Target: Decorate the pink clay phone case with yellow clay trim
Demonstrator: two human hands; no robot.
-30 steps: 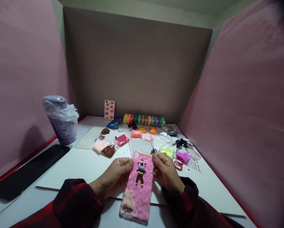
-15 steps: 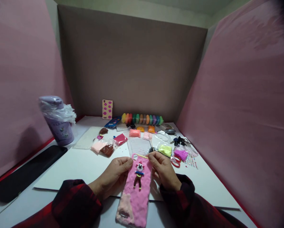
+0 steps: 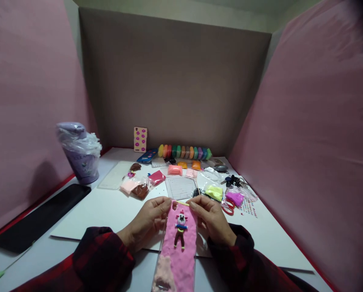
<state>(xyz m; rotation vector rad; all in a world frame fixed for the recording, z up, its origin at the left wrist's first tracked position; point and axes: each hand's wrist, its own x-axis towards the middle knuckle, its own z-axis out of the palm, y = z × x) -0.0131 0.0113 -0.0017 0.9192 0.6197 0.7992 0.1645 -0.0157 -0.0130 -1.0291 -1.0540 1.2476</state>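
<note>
A phone case (image 3: 184, 247) covered with lumpy pink clay is held tilted in front of me, a beige clay patch at its lower left. A small clay figure (image 3: 180, 229) with a white head, blue band and brown legs lies on it. A thin yellow clay strip (image 3: 180, 203) runs along the top edge. My left hand (image 3: 149, 215) is closed on the case's upper left edge, beside the camera hole. My right hand (image 3: 210, 217) pinches the upper right corner, its thumb at the strip's right end; its other fingers are partly hidden behind the case.
Bagged clay (image 3: 140, 190), red scissors (image 3: 229, 207), keys (image 3: 233, 181), a paper sheet (image 3: 181, 188) and a row of coloured clay (image 3: 184, 152) lie ahead on the white board (image 3: 108, 215). A purple bottle (image 3: 82, 158) and a black slab (image 3: 43, 215) are on the left.
The view has shifted slightly, so everything sits a little further right. The case has tilted a bit and dropped lower in view. Both hands stay at its top corners.
</note>
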